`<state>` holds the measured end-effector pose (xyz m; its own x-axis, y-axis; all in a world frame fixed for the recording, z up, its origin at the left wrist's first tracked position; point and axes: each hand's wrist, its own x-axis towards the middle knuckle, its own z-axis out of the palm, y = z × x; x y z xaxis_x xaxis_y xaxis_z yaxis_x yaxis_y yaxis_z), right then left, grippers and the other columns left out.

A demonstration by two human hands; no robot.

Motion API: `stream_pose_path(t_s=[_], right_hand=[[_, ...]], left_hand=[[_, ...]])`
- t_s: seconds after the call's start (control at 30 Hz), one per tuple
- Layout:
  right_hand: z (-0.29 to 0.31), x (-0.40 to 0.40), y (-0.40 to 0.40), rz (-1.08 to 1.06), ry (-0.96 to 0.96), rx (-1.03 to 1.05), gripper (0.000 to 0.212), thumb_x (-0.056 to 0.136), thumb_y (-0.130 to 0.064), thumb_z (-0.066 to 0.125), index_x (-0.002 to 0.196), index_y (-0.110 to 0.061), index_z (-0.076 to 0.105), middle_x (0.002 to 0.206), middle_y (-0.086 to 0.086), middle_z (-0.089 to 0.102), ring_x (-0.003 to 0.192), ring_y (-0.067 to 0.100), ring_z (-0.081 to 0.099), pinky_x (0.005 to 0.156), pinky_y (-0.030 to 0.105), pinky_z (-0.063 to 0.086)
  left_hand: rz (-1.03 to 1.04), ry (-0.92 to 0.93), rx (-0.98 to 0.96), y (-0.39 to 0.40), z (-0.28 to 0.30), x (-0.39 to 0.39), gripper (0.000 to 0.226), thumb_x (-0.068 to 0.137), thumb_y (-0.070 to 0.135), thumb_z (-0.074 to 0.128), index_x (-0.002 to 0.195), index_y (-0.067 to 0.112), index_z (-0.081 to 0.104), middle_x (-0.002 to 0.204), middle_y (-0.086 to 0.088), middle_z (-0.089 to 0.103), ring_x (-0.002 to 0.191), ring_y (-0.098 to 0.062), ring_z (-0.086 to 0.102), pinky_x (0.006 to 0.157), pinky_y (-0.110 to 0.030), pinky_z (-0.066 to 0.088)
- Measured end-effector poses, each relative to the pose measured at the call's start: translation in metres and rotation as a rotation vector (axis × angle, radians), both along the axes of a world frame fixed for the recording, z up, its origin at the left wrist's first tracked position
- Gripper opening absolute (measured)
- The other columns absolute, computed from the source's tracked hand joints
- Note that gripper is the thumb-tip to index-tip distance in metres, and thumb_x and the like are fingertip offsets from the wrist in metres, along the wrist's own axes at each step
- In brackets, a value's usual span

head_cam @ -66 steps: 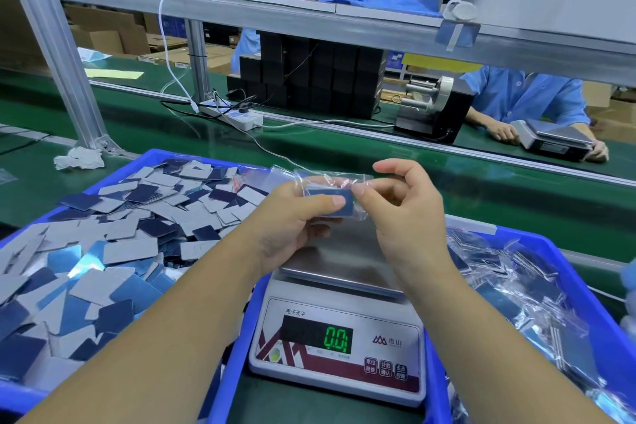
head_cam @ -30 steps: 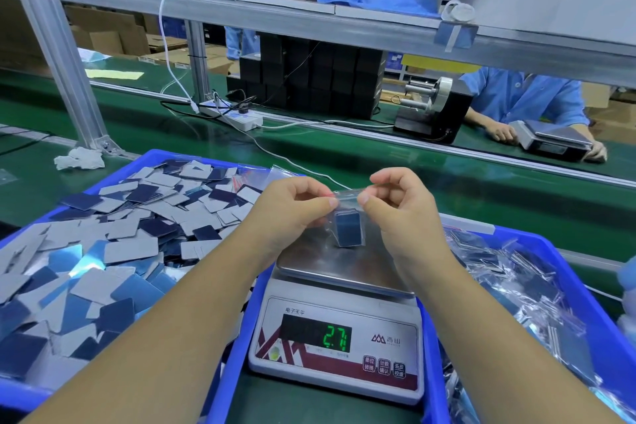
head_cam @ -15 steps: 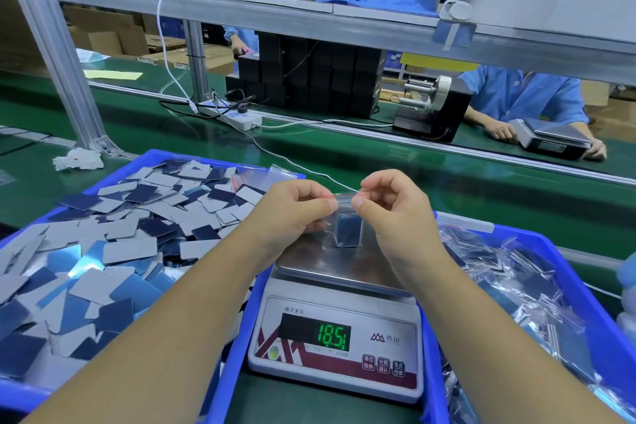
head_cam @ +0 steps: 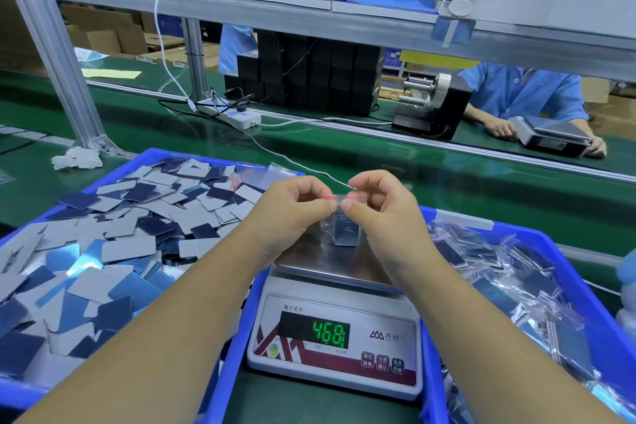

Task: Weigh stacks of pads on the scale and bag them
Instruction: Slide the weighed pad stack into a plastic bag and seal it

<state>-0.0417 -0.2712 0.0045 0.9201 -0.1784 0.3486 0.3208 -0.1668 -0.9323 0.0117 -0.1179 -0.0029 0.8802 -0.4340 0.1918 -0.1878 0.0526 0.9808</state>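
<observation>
- Two hands: left hand (head_cam: 292, 206) and right hand (head_cam: 382, 208) both pinching red-striped top of one clear zip bag (head_cam: 340, 229).
- One stack of pads (head_cam: 344, 234) inside bag, resting on steel platter of one scale (head_cam: 334, 337).
- Green digits: 46.8; heading 电子天平; three buttons.
- Two blue plastic bins: left bin (head_cam: 148, 157) heaped with flat rectangular grey and blue pads; right bin (head_cam: 537, 234) with filled bags.

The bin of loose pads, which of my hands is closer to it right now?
Left. Your left hand pinches the bag over the scale, just beside the bin of loose pads; your right hand pinches the bag's other side, farther away.
</observation>
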Motion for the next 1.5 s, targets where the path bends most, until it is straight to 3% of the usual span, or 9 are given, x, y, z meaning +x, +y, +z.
stream_pose_path(t_s=[0.13,0.43,0.7,0.87,1.13,1.23,1.33,1.43,1.5], right_hand=[[0.001,0.0,-0.001,-0.013,-0.002,-0.005,0.028,0.083,0.002,0.069,0.089,-0.023,0.061,0.074,-0.007,0.067,0.073,0.011,0.061,0.073,0.026,0.051],[0.002,0.0,-0.002,-0.011,-0.004,0.014,0.026,0.081,0.001,0.073,0.088,-0.02,0.059,0.069,-0.008,0.068,0.069,0.007,0.062,0.07,0.022,0.051],[0.003,0.0,-0.01,-0.055,0.04,0.097,0.024,0.079,-0.006,0.074,0.088,-0.023,0.061,0.062,-0.011,0.064,0.059,0.004,0.055,0.06,0.016,0.042],[0.004,0.001,-0.009,-0.077,0.087,0.106,0.023,0.069,-0.021,0.073,0.089,-0.024,0.062,0.066,-0.007,0.067,0.057,0.005,0.055,0.063,0.024,0.042],[0.007,0.0,-0.014,-0.15,-0.033,0.076,0.028,0.079,-0.007,0.077,0.071,-0.031,0.065,0.065,-0.004,0.066,0.054,0.008,0.055,0.052,0.017,0.044],[0.01,-0.001,-0.017,-0.157,-0.117,-0.064,0.031,0.08,-0.005,0.074,0.07,-0.033,0.065,0.069,-0.004,0.069,0.058,0.008,0.059,0.055,0.019,0.045],[0.004,-0.003,-0.013,-0.082,-0.057,-0.365,0.023,0.079,-0.004,0.071,0.073,-0.026,0.065,0.066,-0.01,0.067,0.059,0.008,0.058,0.06,0.022,0.046],[0.0,-0.007,-0.005,-0.02,0.018,-0.564,0.012,0.082,-0.019,0.066,0.073,-0.026,0.066,0.066,-0.009,0.069,0.065,0.013,0.064,0.065,0.029,0.051],[0.001,-0.009,-0.003,-0.025,0.028,-0.576,0.014,0.084,-0.028,0.061,0.072,-0.026,0.066,0.066,-0.009,0.07,0.067,0.013,0.065,0.068,0.03,0.052]], left_hand=[[0.007,-0.013,-0.012,-0.003,0.001,-0.002,0.01,0.075,0.021,0.069,0.067,0.025,0.067,0.065,-0.004,0.061,0.064,-0.019,0.054,0.074,-0.039,0.045],[0.052,-0.06,0.026,-0.001,0.003,-0.003,0.006,0.075,0.024,0.069,0.07,0.022,0.068,0.07,-0.003,0.063,0.069,-0.017,0.056,0.075,-0.036,0.046],[0.122,0.051,-0.005,0.002,0.002,0.003,0.006,0.072,0.03,0.079,0.068,0.029,0.074,0.071,0.01,0.068,0.073,-0.009,0.063,0.075,-0.031,0.056],[0.142,0.031,0.014,0.004,0.003,0.006,0.026,0.084,0.012,0.077,0.063,0.028,0.074,0.065,0.005,0.065,0.067,-0.014,0.058,0.071,-0.032,0.05],[0.155,-0.033,-0.01,0.003,0.007,0.001,0.017,0.084,0.017,0.078,0.074,0.03,0.077,0.064,0.011,0.063,0.055,-0.005,0.051,0.054,-0.018,0.042],[0.194,-0.006,-0.052,0.002,0.009,0.0,0.01,0.091,0.021,0.071,0.083,0.025,0.075,0.071,0.009,0.062,0.057,-0.007,0.048,0.054,-0.019,0.04],[0.278,0.033,-0.083,0.004,0.012,0.002,0.012,0.095,0.017,0.063,0.086,0.019,0.071,0.073,0.008,0.062,0.054,-0.006,0.043,0.051,-0.018,0.035],[0.307,0.03,-0.063,0.005,0.012,0.001,0.015,0.096,0.014,0.06,0.085,0.016,0.07,0.071,0.006,0.059,0.052,-0.007,0.041,0.05,-0.019,0.034],[0.314,0.007,-0.042,0.005,0.012,0.0,0.016,0.095,0.014,0.059,0.085,0.016,0.07,0.066,0.006,0.055,0.051,-0.007,0.04,0.051,-0.02,0.034]])
